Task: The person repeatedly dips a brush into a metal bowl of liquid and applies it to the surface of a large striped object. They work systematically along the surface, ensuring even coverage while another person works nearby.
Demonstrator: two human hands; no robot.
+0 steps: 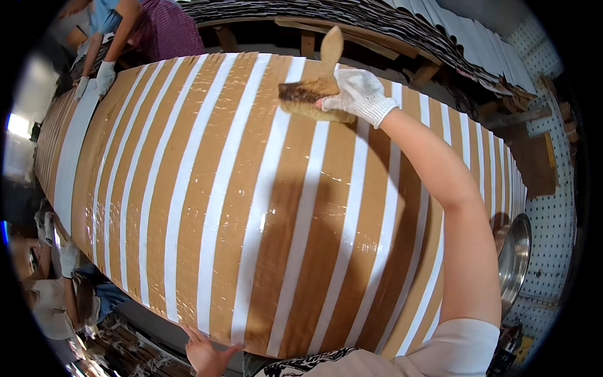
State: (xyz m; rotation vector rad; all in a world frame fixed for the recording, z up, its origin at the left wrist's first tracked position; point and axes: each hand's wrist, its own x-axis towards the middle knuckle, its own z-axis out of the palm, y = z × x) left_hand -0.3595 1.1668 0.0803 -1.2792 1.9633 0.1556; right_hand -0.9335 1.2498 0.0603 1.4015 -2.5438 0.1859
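Strips of brown and white sheet [270, 220] lie overlapped in a long row, their surfaces glossy and wet-looking in the left and middle parts. My right hand [358, 93], in a white knit glove, is closed around a wide brush [317, 100] near the far edge. The brush's wooden handle points away from me, and its pale bristles, dark at one end, touch the strips. At the near edge, my bare left hand [206, 355] rests with thumb and fingers spread against the strip ends. My shadow falls across the middle.
At the far left, a person's gloved hands [105, 78] touch a wide pale strip [74, 151]. Another person's gloved hand [69, 259] is at the near left edge. A metal basin [515, 264] stands at right. Behind are layered dark sheets [402, 28] on wooden beams [370, 41].
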